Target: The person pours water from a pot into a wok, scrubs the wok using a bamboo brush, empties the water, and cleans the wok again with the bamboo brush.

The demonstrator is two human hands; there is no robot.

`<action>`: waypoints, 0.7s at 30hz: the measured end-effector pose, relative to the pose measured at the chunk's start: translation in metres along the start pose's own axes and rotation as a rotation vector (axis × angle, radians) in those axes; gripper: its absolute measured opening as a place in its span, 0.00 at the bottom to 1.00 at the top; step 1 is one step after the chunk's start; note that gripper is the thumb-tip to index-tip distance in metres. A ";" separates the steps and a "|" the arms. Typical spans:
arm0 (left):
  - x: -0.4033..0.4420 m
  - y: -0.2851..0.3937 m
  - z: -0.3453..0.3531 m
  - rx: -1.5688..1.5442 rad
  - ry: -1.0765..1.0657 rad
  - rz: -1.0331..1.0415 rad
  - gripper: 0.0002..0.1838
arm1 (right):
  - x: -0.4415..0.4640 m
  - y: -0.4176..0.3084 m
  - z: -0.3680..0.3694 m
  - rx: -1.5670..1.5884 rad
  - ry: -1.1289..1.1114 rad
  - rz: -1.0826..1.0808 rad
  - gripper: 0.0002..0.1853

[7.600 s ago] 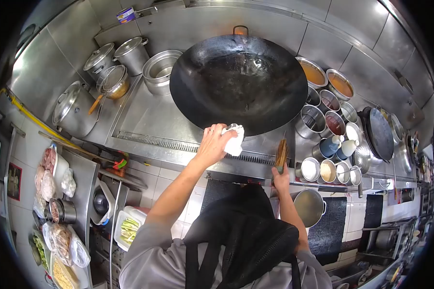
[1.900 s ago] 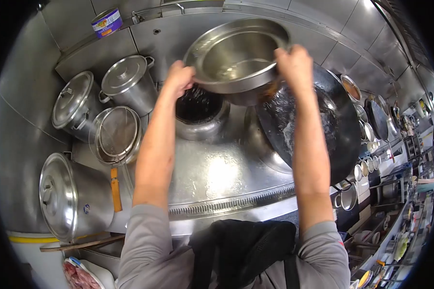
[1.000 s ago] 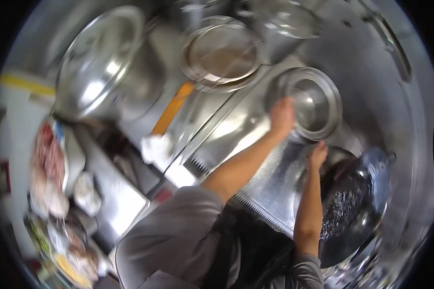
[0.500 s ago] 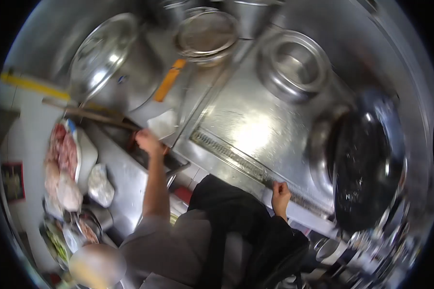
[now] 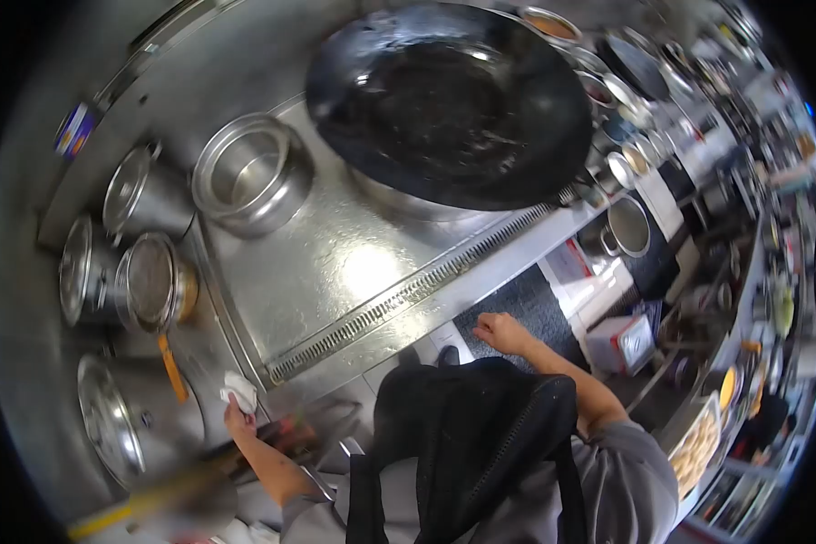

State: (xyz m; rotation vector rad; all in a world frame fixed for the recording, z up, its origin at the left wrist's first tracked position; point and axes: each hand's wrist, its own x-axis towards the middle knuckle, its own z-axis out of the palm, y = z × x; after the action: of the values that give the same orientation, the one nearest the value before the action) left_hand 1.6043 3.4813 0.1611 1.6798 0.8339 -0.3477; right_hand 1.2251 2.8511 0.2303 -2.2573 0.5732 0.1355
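Observation:
My left hand [image 5: 238, 420] is closed on the edge of a crumpled white cloth [image 5: 238, 390] at the corner of the steel stove top. My right hand [image 5: 504, 332] hangs in the air in front of the stove's front edge, fingers curled, with nothing visible in it. Left of the cloth stand a big lidded steel pot [image 5: 168, 419] and a strainer with an orange handle [image 5: 174, 370]. A large black wok [image 5: 444, 109] sits tilted on the stove's far right part.
A round steel burner ring [image 5: 286, 195] stands on the stove top [image 5: 335, 245], with a slotted drain [image 5: 408, 290] along the front. Lidded pots [image 5: 140, 195] line the left back. A side counter at right carries a tray of pale food pieces [image 5: 698, 444].
My view has turned to the right. My left hand has moved from over the dark gap beside the counter to the white cloth and taken hold of it. My right hand has left the stove's front edge.

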 end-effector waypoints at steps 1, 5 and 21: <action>0.012 -0.002 0.002 0.053 -0.042 0.071 0.21 | -0.012 0.013 0.000 -0.024 -0.013 0.051 0.14; 0.023 0.009 0.031 0.113 -0.104 0.362 0.23 | -0.041 0.073 0.007 -0.129 -0.063 0.219 0.14; -0.314 -0.004 0.296 -0.843 -1.068 0.179 0.33 | 0.067 0.254 -0.298 -0.555 0.621 0.403 0.35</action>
State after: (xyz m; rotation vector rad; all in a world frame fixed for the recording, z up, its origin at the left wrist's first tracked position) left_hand 1.4402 3.0974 0.2698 0.5900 -0.0227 -0.5822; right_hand 1.1477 2.4622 0.2445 -2.6827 1.4703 -0.2512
